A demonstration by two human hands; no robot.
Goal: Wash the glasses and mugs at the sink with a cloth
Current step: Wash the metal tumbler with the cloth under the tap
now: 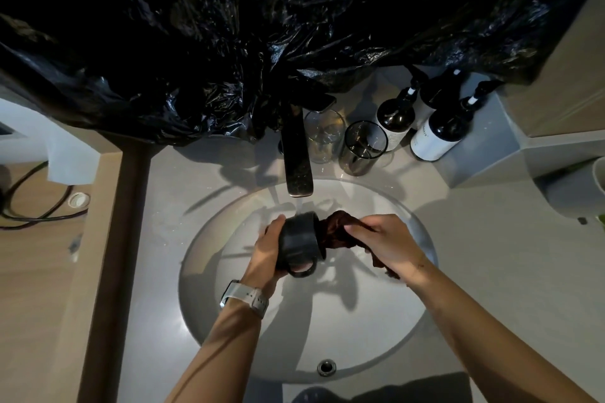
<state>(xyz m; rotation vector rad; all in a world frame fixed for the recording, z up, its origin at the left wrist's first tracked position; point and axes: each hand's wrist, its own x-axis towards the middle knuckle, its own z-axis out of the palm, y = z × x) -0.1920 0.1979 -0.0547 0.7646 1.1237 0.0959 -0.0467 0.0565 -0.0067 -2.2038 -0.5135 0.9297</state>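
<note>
Over the round white sink (376,347), my left hand (265,253) grips a black mug (299,242) lying on its side, its handle pointing toward me and its mouth turned to the right. My right hand (389,244) holds a dark reddish-brown cloth (337,227) bunched against the mug's mouth. Water runs from the dark tap (296,157) onto the mug. A clear glass (324,134) and a smoky dark glass (361,149) stand upright on the counter behind the sink, right of the tap.
Black plastic sheeting (262,26) hangs over the wall above the tap. Two dark pump bottles (397,121) (438,132) stand at the back right. The sink drain (326,366) lies near me. A wooden surface with a black cable (36,206) is at the left.
</note>
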